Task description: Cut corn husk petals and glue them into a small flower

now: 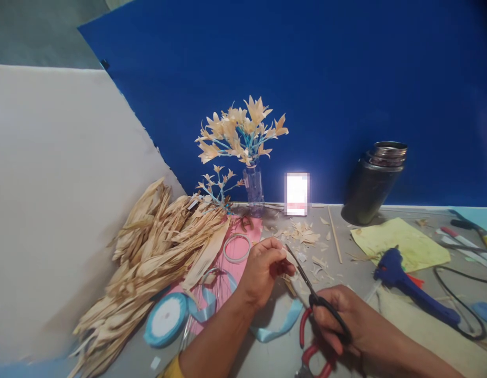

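Note:
My left hand [263,270] pinches a small piece of dried corn husk [287,257] above the table, fingers closed on it. My right hand [338,315] grips red-handled scissors [310,294], whose open blades reach up to the husk piece at my left fingertips. Husk trimmings [304,233] lie scattered just beyond the hands. A large pile of dried corn husks [157,262] lies to the left. A small clear bottle [254,189] holds handmade husk flowers [239,131] on blue stems at the back.
A light blue ribbon spool [165,317] and a loose ribbon [275,328] lie in front. A clear tape ring [236,248] rests on pink paper [243,257]. To the right are a blue glue gun [409,286], yellow paper [401,244], a steel flask [375,181] and a wooden skewer [335,233]. A blue backdrop [306,79] stands behind.

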The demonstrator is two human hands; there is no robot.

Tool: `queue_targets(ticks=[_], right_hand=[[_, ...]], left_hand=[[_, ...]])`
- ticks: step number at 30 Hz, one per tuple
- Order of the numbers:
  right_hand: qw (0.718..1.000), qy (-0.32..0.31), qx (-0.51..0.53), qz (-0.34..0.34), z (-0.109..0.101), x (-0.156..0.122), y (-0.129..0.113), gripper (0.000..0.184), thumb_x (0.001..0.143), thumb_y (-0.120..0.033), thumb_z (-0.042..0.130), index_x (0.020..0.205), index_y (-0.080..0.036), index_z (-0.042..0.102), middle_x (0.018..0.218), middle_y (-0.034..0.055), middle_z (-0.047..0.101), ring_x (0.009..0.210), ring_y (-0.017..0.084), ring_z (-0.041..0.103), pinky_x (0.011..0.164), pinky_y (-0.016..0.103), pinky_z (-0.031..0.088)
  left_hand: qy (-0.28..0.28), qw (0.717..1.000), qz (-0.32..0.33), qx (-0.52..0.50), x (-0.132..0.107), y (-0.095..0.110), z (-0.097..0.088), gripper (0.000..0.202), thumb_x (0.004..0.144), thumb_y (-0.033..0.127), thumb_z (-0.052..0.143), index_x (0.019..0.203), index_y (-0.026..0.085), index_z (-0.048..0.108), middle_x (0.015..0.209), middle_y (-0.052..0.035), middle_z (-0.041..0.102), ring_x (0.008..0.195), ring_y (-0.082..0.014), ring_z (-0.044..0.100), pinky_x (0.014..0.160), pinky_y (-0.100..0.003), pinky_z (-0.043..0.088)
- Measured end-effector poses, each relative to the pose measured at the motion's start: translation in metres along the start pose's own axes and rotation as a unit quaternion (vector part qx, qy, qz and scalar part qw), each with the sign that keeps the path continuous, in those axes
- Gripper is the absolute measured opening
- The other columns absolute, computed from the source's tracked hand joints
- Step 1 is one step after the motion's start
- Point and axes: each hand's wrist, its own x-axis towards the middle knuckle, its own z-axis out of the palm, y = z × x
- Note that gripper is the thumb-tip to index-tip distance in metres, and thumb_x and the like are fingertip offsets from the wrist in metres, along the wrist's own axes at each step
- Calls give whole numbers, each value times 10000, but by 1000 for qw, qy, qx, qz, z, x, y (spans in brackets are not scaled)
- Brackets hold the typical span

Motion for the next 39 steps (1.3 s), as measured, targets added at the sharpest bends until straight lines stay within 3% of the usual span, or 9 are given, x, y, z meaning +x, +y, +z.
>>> queue_targets(ticks=[6,12,17,21,25,31,35,39], right_hand=[[991,101,82,-20,1,7,-4,456,692,-519,829,611,-191,523,457,-52,517,370,46,313,378,197,193],[951,234,177,-98,-2,7,-12,396,668,-323,898,923,-196,622,713,-43,611,563,99,526,551,227,434],[940,237,206,-132,-4,5,-18,358,702,-320,872,898,-194,600,660,-45,593,575,127,564,572,245,454],[934,271,202,-118,-6,4,-23,380,635,-317,891,855,-178,614,578,-72,525,485,84,450,469,203,368],[921,298,217,-129,-5,4,-24,380,641,-327,893,863,-180,621,581,-78,512,477,64,399,437,176,315],[924,268,228,-150,-1,4,-23,409,650,-326,904,908,-191,617,735,-29,626,603,110,544,566,222,464],[930,282,189,-139,-2,2,-24,397,637,-350,895,871,-192,617,681,-46,604,566,110,527,532,220,448],[931,305,146,-138,-4,1,-24,397,593,-313,907,851,-187,631,692,-39,615,597,116,532,545,214,438]], left_hand=[[2,996,-58,-61,-2,-9,3,280,628,236,793,764,177,555,625,16,640,510,-92,566,549,-219,455],[-3,992,-106,-71,-8,-22,12,278,625,214,791,768,177,556,619,21,632,500,-81,547,509,-192,424],[-33,990,-134,-41,-11,-30,16,215,624,218,754,723,168,570,600,10,624,488,-88,548,482,-200,412],[-67,987,-147,-8,-10,-30,14,158,602,192,715,683,163,583,568,2,615,473,-103,553,482,-216,411],[-40,989,-135,-32,-9,-29,14,204,591,205,777,699,162,609,608,1,646,484,-100,558,489,-218,417],[-7,992,-119,-27,-13,-37,20,250,572,243,844,692,140,650,581,14,612,469,-82,528,487,-213,393],[-25,991,-132,4,-18,-43,24,244,602,269,832,704,153,643,566,14,595,486,-99,526,506,-229,397],[-43,995,-63,67,-20,-40,23,256,646,306,843,703,151,648,646,-2,619,585,-104,544,590,-237,424]])
